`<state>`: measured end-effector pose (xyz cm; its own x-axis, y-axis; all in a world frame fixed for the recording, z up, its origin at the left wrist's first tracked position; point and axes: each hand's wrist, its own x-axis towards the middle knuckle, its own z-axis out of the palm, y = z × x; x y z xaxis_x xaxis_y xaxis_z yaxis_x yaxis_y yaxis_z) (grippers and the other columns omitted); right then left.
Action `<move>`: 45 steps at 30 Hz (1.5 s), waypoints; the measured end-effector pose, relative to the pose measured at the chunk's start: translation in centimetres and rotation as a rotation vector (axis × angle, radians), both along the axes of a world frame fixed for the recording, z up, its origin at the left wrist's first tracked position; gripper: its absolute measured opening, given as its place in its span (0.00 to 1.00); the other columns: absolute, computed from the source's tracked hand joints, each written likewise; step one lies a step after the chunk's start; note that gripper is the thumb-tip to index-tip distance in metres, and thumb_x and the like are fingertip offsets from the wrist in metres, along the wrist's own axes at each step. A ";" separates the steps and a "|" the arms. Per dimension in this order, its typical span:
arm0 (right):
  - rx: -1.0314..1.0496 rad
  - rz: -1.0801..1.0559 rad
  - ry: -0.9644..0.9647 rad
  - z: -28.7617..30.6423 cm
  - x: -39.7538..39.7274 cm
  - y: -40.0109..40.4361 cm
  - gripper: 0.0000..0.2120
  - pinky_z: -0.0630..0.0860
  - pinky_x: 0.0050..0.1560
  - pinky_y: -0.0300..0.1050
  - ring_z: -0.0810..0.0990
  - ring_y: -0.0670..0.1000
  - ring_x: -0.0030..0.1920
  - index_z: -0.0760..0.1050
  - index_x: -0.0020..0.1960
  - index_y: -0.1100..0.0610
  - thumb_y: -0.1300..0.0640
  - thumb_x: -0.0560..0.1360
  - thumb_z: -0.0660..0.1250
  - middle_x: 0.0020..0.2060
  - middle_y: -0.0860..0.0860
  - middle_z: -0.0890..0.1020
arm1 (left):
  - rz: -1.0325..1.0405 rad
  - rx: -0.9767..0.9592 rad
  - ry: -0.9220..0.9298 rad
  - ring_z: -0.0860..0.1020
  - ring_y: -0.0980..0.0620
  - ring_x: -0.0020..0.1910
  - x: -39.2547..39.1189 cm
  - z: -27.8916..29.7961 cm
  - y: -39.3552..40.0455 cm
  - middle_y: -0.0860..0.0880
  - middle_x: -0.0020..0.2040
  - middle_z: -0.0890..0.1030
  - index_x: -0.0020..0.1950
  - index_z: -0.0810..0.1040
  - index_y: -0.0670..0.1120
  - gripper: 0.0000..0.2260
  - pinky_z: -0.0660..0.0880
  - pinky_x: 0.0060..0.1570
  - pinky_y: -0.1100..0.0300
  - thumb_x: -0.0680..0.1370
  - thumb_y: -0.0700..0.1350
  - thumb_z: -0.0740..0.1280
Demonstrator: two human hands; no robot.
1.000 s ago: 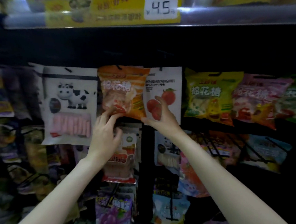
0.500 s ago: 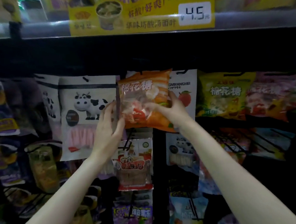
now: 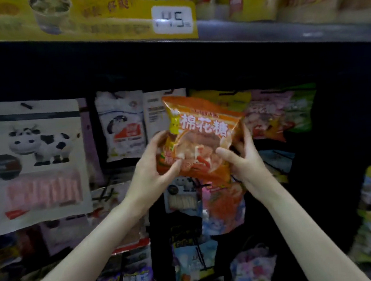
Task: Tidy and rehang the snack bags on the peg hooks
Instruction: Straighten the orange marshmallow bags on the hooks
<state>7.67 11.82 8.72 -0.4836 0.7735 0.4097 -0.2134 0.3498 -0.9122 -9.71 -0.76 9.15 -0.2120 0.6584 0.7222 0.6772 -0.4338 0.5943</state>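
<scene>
1. Both hands are wrapped around the orange marshmallow bag (image 3: pixel 199 136) at the centre of the frame, held clear in front of the hanging rows.
2. The left hand (image 3: pixel 154 175) clamps the bag's lower left edge, its thumb pressed across the front and its fingers curled behind.
3. The right hand (image 3: pixel 244 159) closes on the lower right corner, thumb on the front, fingers out of sight behind the packet.
4. The bag sits tilted, its top leaning toward the upper left; I cannot tell whether its hang hole touches any peg.
5. Half a second ago the bag was higher and further left, against the white packets; now it is lower and rightward, overlapping the yellow marshmallow bag (image 3: pixel 232 97).
6. The cow-print bag (image 3: pixel 35 164) hangs at the left, and the price tag (image 3: pixel 173 19) reading 4.5 sits on the shelf edge above.
</scene>
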 end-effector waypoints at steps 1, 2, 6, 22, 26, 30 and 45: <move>0.018 -0.052 -0.008 -0.7 1.0 0.4 0.52 0.66 0.68 0.58 0.65 0.47 0.70 0.49 0.72 0.34 0.37 0.58 0.78 0.71 0.44 0.65 | -0.023 -0.028 0.016 0.71 0.71 0.57 1.0 -0.2 1.2 0.65 0.59 0.69 0.66 0.60 0.59 0.24 0.71 0.51 0.73 0.74 0.50 0.67; 0.024 -0.100 -0.024 -1.4 2.2 0.8 0.54 0.66 0.69 0.57 0.66 0.46 0.70 0.48 0.73 0.35 0.37 0.57 0.78 0.71 0.43 0.65 | -0.050 -0.067 0.038 0.71 0.69 0.58 2.0 -0.5 2.3 0.64 0.60 0.69 0.66 0.61 0.60 0.25 0.71 0.53 0.72 0.73 0.52 0.67; -0.014 -0.184 -0.034 -3.1 9.3 4.3 0.53 0.71 0.65 0.54 0.72 0.47 0.66 0.55 0.73 0.42 0.42 0.56 0.80 0.67 0.46 0.71 | -0.153 -0.246 0.238 0.65 0.75 0.59 5.7 -1.7 6.7 0.67 0.63 0.66 0.69 0.62 0.58 0.23 0.63 0.54 0.80 0.76 0.54 0.64; 0.001 -0.167 -0.522 -11.9 18.9 11.3 0.51 0.63 0.66 0.44 0.61 0.47 0.71 0.44 0.75 0.41 0.50 0.66 0.75 0.72 0.43 0.61 | 0.219 -0.431 0.509 0.67 0.44 0.67 12.3 -7.7 15.0 0.46 0.67 0.71 0.68 0.71 0.47 0.19 0.67 0.62 0.50 0.78 0.50 0.59; 0.025 -0.217 -0.404 -13.4 17.1 10.9 0.50 0.62 0.66 0.44 0.60 0.48 0.72 0.44 0.75 0.41 0.52 0.66 0.75 0.73 0.46 0.59 | 0.278 -0.490 0.565 0.68 0.45 0.67 13.2 -8.0 15.4 0.46 0.71 0.67 0.70 0.68 0.45 0.19 0.65 0.63 0.55 0.79 0.44 0.60; 0.062 -0.241 -0.378 -14.7 17.5 10.9 0.47 0.60 0.65 0.41 0.59 0.48 0.73 0.44 0.70 0.36 0.53 0.67 0.75 0.74 0.46 0.59 | 0.316 -0.472 0.575 0.69 0.46 0.68 13.4 -8.2 15.4 0.47 0.73 0.65 0.69 0.69 0.44 0.18 0.66 0.62 0.58 0.80 0.44 0.59; 0.116 -0.325 -0.454 -15.0 18.0 12.8 0.51 0.62 0.68 0.46 0.61 0.50 0.73 0.44 0.75 0.43 0.42 0.62 0.73 0.73 0.49 0.62 | 0.422 -0.329 0.572 0.75 0.41 0.60 13.9 -10.4 16.0 0.40 0.64 0.75 0.61 0.76 0.37 0.15 0.75 0.50 0.52 0.77 0.42 0.66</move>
<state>25.69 24.59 -6.28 -0.3755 0.8745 0.3071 0.3267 0.4350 -0.8391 4.16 15.28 -1.20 -0.1453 0.8040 0.5766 0.9855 0.0658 0.1566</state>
